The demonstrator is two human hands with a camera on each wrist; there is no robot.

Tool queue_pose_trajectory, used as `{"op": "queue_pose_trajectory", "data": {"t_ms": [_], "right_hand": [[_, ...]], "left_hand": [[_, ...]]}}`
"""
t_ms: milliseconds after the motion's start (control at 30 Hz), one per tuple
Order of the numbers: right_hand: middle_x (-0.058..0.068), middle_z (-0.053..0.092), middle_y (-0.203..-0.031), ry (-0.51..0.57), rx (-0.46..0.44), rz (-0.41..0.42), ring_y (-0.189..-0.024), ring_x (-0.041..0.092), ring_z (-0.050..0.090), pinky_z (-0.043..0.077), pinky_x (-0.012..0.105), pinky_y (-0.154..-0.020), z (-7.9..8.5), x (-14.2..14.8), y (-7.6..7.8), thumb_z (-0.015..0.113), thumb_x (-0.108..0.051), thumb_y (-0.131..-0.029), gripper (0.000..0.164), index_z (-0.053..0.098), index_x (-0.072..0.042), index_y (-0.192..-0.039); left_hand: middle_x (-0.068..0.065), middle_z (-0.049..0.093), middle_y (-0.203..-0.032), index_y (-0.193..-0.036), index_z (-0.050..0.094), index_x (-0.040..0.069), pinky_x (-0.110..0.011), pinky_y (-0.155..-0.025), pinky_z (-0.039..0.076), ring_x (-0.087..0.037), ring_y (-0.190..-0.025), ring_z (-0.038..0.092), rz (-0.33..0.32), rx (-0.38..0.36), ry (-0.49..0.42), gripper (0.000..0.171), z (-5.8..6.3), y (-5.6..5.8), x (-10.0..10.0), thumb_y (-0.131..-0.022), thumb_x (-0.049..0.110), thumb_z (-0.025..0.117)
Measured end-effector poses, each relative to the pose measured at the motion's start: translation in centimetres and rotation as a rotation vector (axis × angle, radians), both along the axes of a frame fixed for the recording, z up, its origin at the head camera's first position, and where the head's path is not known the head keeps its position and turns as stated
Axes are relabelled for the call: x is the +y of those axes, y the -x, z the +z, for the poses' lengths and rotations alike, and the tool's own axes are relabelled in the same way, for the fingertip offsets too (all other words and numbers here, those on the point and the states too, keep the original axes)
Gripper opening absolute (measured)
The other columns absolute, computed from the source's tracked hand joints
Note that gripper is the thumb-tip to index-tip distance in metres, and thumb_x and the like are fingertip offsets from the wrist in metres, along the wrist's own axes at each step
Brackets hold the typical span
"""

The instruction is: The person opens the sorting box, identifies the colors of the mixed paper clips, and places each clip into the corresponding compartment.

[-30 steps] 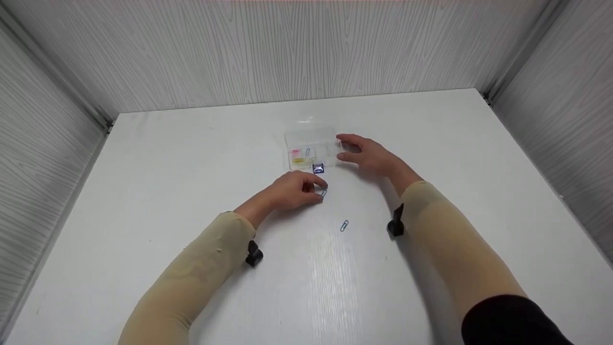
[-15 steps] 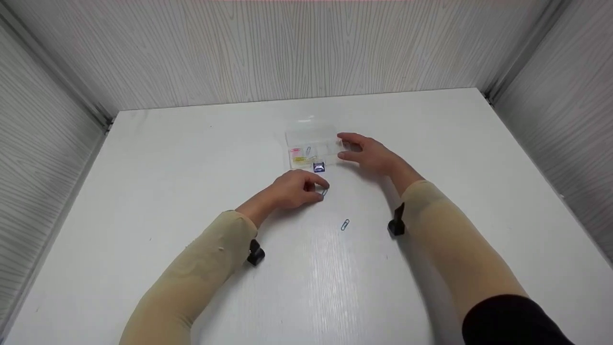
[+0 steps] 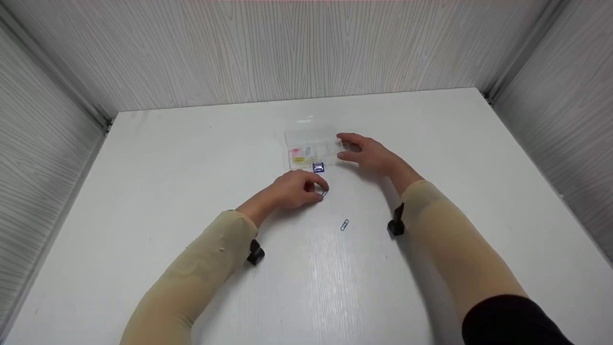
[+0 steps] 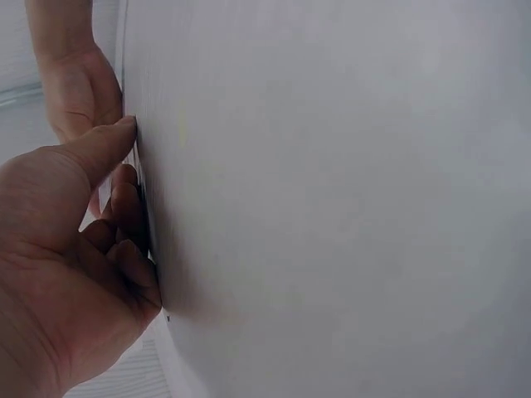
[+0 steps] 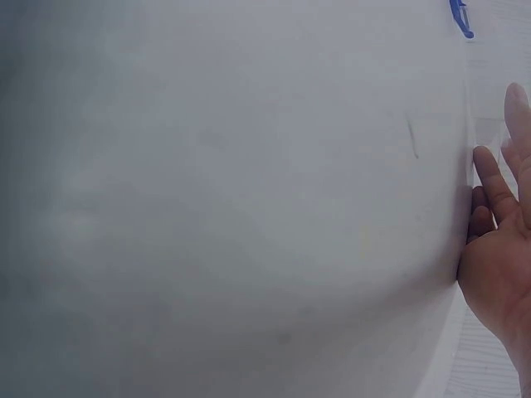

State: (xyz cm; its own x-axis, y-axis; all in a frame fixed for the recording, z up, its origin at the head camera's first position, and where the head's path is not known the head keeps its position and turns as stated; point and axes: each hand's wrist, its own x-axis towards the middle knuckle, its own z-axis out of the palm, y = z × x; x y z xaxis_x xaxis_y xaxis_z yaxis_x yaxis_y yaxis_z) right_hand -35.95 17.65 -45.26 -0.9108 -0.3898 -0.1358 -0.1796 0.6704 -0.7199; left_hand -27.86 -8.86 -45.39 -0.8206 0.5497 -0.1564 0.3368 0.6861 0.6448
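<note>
My left hand (image 3: 297, 189) is at the white tabletop, pinching a paper clip (image 3: 325, 193) between thumb and forefinger. In the left wrist view, the left hand (image 4: 75, 240) has its other fingers curled in against the table. A clear plastic compartment box (image 3: 327, 159) with its lid (image 3: 310, 136) raised stands just beyond. It holds pink, yellow and pale paper clips in its left compartments, and a blue clasp (image 3: 318, 168) is at its front. My right hand (image 3: 372, 154) touches the box's right end with spread, slightly bent fingers. Another blue paper clip (image 3: 345, 225) lies nearer me.
The white table (image 3: 215, 158) meets a grey wood-grain panel (image 3: 297, 52) at the back. Further panels stand at the left and right sides. A black wrist camera (image 3: 255, 253) sits below my left wrist, with another camera (image 3: 396, 226) below my right.
The paper clip at my left fingertips tilts slightly. Both hands and the box stay almost where they were.
</note>
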Motion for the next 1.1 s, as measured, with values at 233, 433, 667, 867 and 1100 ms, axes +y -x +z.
{"op": "queue_pose_trajectory", "data": {"t_ms": [233, 433, 667, 867, 1100], "right_hand": [[-0.005, 0.043, -0.165, 0.003, 0.001, -0.009, -0.157, 0.018, 0.029, 0.021, 0.045, -0.127, -0.16, 0.04, -0.01, 0.068, -0.054, -0.101, 0.068, 0.043, -0.036, -0.162], [-0.006, 0.043, -0.165, 0.014, -0.006, -0.012, -0.158, 0.018, 0.029, 0.021, 0.046, -0.127, -0.26, 0.13, 0.14, 0.069, -0.056, -0.100, 0.069, 0.043, -0.037, -0.162], [-0.009, 0.041, -0.166, 0.000, -0.004, -0.006, -0.157, 0.017, 0.030, 0.020, 0.045, -0.127, -0.18, 0.08, 0.09, 0.067, -0.056, -0.101, 0.069, 0.042, -0.037, -0.163], [-0.008, 0.041, -0.167, -0.012, -0.005, -0.012, -0.157, 0.017, 0.031, 0.021, 0.045, -0.127, -0.07, -0.10, -0.02, 0.067, -0.055, -0.101, 0.069, 0.042, -0.036, -0.163], [-0.006, 0.041, -0.167, 0.035, -0.024, -0.006, -0.157, 0.017, 0.030, 0.020, 0.043, -0.127, 0.00, 0.02, 0.14, 0.070, -0.051, -0.101, 0.069, 0.043, -0.033, -0.163]], "left_hand": [[0.003, 0.069, -0.104, -0.115, 0.080, 0.026, -0.035, -0.087, 0.045, -0.020, -0.098, 0.057, 0.012, -0.039, -0.010, 0.021, 0.07, 0.07, -0.02, -0.103, 0.021, 0.064], [0.003, 0.069, -0.104, -0.112, 0.080, 0.023, -0.035, -0.091, 0.047, -0.020, -0.100, 0.058, 0.016, -0.045, -0.018, 0.014, 0.02, 0.14, -0.01, -0.104, 0.024, 0.068], [0.002, 0.069, -0.104, -0.111, 0.079, 0.021, -0.036, -0.093, 0.047, -0.020, -0.101, 0.058, 0.018, -0.062, -0.027, 0.012, 0.24, 0.07, 0.01, -0.104, 0.024, 0.069], [0.001, 0.069, -0.101, -0.111, 0.078, 0.019, -0.035, -0.091, 0.047, -0.020, -0.098, 0.058, 0.002, -0.047, -0.039, 0.012, 0.08, 0.16, -0.12, -0.103, 0.022, 0.069], [0.000, 0.068, -0.101, -0.110, 0.077, 0.014, -0.034, -0.090, 0.046, -0.019, -0.097, 0.057, -0.034, -0.030, -0.024, 0.011, 0.33, 0.06, -0.08, -0.103, 0.019, 0.069]]}}
